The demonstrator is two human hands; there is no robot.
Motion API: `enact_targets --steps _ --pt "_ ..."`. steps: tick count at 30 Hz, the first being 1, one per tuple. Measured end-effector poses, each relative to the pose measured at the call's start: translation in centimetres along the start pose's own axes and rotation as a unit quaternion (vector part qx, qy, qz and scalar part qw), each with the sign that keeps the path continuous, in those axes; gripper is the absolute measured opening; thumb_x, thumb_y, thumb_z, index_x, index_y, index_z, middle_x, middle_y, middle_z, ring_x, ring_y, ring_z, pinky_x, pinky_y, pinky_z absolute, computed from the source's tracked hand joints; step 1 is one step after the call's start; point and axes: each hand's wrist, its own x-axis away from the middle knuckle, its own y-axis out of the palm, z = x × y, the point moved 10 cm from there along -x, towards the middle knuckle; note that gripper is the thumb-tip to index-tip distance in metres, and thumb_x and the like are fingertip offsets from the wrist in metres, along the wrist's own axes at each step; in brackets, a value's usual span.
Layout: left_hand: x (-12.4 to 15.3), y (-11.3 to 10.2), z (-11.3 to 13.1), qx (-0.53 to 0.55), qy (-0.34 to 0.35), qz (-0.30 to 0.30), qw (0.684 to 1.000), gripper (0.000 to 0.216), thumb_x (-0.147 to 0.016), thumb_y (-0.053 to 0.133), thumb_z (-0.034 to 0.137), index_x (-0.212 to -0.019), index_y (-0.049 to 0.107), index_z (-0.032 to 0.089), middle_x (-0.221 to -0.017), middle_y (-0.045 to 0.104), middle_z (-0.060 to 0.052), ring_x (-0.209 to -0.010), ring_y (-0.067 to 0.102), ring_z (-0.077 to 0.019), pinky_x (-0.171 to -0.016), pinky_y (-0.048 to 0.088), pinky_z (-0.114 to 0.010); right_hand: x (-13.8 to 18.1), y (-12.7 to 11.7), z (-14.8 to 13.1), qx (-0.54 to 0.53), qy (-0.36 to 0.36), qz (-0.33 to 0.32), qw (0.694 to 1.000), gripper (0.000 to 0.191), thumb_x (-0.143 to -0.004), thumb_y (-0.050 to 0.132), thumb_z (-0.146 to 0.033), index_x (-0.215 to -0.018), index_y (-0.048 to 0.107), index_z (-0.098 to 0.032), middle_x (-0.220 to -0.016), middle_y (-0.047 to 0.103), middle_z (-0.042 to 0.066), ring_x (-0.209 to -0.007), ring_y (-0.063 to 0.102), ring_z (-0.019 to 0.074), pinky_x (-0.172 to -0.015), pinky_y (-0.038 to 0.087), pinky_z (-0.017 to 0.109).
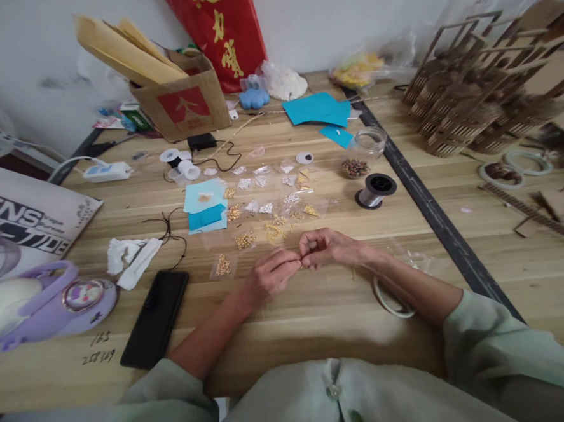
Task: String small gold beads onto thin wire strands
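My left hand and my right hand meet fingertip to fingertip above the wooden table. Both are closed in a pinch. A tiny gold-coloured speck shows under the fingertips, but the thing they hold is too small to make out. Left of my left hand lies a small clear bag of gold beads, with another heap of gold beads beyond it. Just past my fingers are loose gold pieces. A pale ring-shaped hoop lies partly hidden under my right forearm.
A black spool of fine wire and a jar of mixed beads stand to the right. Silvery findings in small bags lie ahead, beside blue cards. At left lies a black phone; wooden baskets stand far right.
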Motion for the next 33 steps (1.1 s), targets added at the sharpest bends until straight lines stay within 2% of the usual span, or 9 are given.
enact_targets --steps 8,13,19,25,33 --pt "-0.1 -0.1 0.9 -0.025 0.029 -0.012 0.999 0.021 -0.080 0.059 0.003 -0.098 0.060 0.013 -0.091 0.068 -0.010 -0.084 0.064 -0.0165 -0.072 0.055 -0.028 0.1 0.0 1.2 -0.056 0.051 0.010 0.997 0.029 -0.065 0.080 -0.028 -0.079 0.059 -0.014 -0.065 0.063 -0.003 -0.055 0.058 0.0060 -0.053 0.047 0.017" --pt "-0.4 -0.1 1.5 -0.021 0.044 -0.007 0.999 0.027 -0.079 0.062 0.004 -0.104 0.060 0.011 -0.090 0.070 -0.010 -0.082 0.065 -0.0159 -0.073 0.056 -0.027 0.2 0.5 1.6 -0.071 0.055 -0.016 0.996 0.034 -0.063 0.081 -0.025 -0.082 0.054 -0.015 -0.062 0.062 -0.004 -0.054 0.059 0.0082 -0.050 0.047 0.018" --pt "-0.6 0.4 1.2 0.011 0.005 -0.028 1.000 0.030 -0.079 0.062 0.003 -0.108 0.061 0.014 -0.092 0.070 -0.008 -0.082 0.065 -0.0139 -0.074 0.056 -0.026 0.3 0.6 1.6 -0.075 0.059 -0.034 0.995 0.037 -0.065 0.080 -0.023 -0.088 0.052 -0.016 -0.063 0.064 -0.004 -0.055 0.060 0.0088 -0.051 0.050 0.020" --pt "-0.6 -0.3 0.4 -0.003 -0.041 0.020 0.999 0.016 -0.080 0.063 0.007 -0.095 0.064 0.014 -0.084 0.070 -0.006 -0.078 0.067 -0.0133 -0.072 0.057 -0.024 0.0 0.2 1.6 -0.102 0.046 -0.027 0.993 0.042 -0.066 0.080 -0.023 -0.097 0.052 -0.017 -0.067 0.066 -0.004 -0.057 0.062 0.0088 -0.054 0.051 0.020" --pt "-0.7 -0.4 -0.6 0.026 -0.078 0.033 0.996 0.011 -0.079 0.064 0.006 -0.087 0.063 0.013 -0.080 0.070 -0.007 -0.073 0.067 -0.0117 -0.067 0.056 -0.020 -0.1 -0.3 1.7 -0.105 0.045 -0.003 0.993 0.042 -0.065 0.081 -0.023 -0.097 0.053 -0.017 -0.067 0.065 -0.004 -0.059 0.062 0.0088 -0.057 0.051 0.020"
